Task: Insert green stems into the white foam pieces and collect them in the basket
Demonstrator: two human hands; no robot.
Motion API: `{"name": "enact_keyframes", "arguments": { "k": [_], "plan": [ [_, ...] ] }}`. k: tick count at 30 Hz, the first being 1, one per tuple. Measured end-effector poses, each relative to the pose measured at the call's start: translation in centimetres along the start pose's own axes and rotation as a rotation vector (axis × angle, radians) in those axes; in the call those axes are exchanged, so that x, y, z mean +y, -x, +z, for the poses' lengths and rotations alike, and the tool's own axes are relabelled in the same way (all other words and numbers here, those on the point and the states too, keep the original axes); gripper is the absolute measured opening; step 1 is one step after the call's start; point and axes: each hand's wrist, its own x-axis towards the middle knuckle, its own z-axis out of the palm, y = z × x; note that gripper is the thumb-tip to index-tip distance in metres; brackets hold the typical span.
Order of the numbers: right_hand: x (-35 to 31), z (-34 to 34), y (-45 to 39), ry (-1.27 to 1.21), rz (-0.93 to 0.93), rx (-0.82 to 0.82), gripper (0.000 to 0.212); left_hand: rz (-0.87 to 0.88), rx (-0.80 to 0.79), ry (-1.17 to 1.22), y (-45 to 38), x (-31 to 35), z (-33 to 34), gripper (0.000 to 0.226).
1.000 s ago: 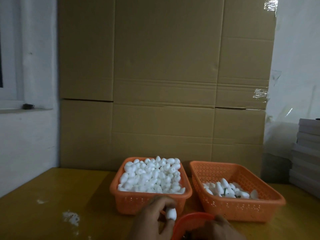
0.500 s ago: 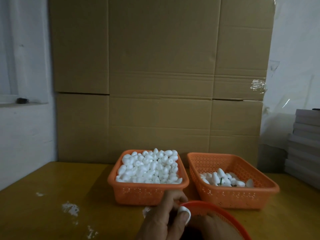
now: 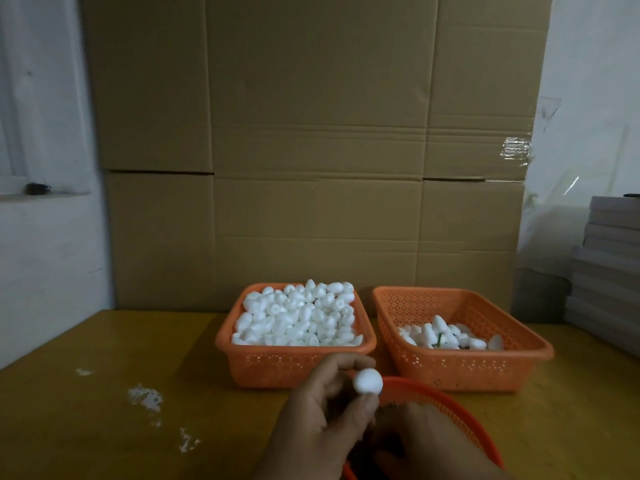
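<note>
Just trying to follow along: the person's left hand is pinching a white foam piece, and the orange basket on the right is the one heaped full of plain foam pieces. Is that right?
Not quite. In the head view the heaped orange plastic basket is the left one; the right orange basket holds only a few pieces. The left hand does pinch a white foam piece.

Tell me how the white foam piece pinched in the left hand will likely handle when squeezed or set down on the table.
The foam piece sits between just the fingertips of the left hand, so it is probably very light. White crumbs on the table suggest such foam sheds or dents under a hard squeeze. Its rounded shape would likely roll if set down loose.
</note>
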Motion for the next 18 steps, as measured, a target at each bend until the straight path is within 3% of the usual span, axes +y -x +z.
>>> {"name": "enact_keyframes", "arguments": {
  "k": [4,8,10,13,18],
  "plan": [
    [0.2,-0.7,0.0,0.087,-0.077,0.065,0.019,-0.129,0.084,0.196,-0.3,0.3,-0.1,0.031],
    [0.0,-0.8,0.2,-0.057,-0.079,0.203,0.011,-0.261,0.156,0.458,-0.4,1.1,-0.2,0.021],
    [-0.2,-0.8,0.2,-0.15,-0.08,0.304,0.021,-0.323,0.165,0.542,-0.3,1.2,-0.5,0.024],
    [-0.5,-0.7,0.3,-0.338,-0.174,0.444,0.031,-0.362,0.154,0.593,-0.3,1.4,-0.6,0.023],
    [-1.0,-0.6,0.7,-0.542,-0.378,0.5,0.035,-0.384,0.135,0.616,-0.2,1.3,-0.7,0.034]
  ]
}}
